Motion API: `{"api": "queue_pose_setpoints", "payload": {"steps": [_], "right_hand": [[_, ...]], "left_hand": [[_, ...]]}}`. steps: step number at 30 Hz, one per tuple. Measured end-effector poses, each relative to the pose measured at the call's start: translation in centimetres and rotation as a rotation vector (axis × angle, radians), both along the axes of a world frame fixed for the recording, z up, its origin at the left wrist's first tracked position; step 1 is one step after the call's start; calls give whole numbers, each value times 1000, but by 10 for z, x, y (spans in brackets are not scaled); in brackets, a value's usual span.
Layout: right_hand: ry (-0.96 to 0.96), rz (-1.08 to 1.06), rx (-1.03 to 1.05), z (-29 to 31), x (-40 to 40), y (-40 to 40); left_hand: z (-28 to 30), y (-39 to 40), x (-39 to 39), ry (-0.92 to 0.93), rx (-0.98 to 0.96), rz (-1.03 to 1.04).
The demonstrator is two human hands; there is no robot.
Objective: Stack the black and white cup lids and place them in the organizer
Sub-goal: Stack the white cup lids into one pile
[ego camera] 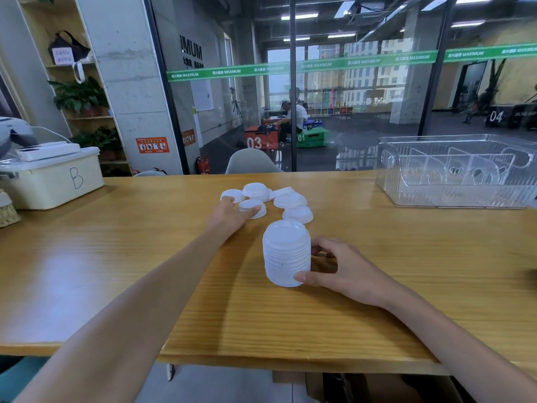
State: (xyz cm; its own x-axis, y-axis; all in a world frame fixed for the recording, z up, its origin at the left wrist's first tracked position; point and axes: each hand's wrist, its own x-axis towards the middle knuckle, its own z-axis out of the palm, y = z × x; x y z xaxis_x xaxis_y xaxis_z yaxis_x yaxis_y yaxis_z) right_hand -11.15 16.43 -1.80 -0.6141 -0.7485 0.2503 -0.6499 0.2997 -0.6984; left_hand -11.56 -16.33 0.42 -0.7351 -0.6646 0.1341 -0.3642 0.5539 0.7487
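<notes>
Centrally, one tall stack of white lids (286, 253) stands upright on the wooden table (116, 271), near its front edge. The right hand (337, 267) grips the stack from its right side, thumb curled against the base, fingers curled behind. Beyond it lie six loose white lids (290, 199), clustered, some overlapping. The left hand (232, 212) reaches among them, thumb and fingers pinching one lid (252, 208). One clear organizer (456, 173) sits at the far right of the table, well apart. One cream bin (52, 178) marked "B" stands far left.
</notes>
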Motion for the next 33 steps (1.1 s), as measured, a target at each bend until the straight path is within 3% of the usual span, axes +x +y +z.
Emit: {"api": "queue_pose_setpoints", "payload": {"steps": [16, 33], "right_hand": [[-3, 24, -31, -4, -2, -1], [-7, 38, -22, 3, 4, 0]], "left_hand": [[-2, 4, -4, -71, -51, 3], [18, 30, 79, 274, 140, -279]]}}
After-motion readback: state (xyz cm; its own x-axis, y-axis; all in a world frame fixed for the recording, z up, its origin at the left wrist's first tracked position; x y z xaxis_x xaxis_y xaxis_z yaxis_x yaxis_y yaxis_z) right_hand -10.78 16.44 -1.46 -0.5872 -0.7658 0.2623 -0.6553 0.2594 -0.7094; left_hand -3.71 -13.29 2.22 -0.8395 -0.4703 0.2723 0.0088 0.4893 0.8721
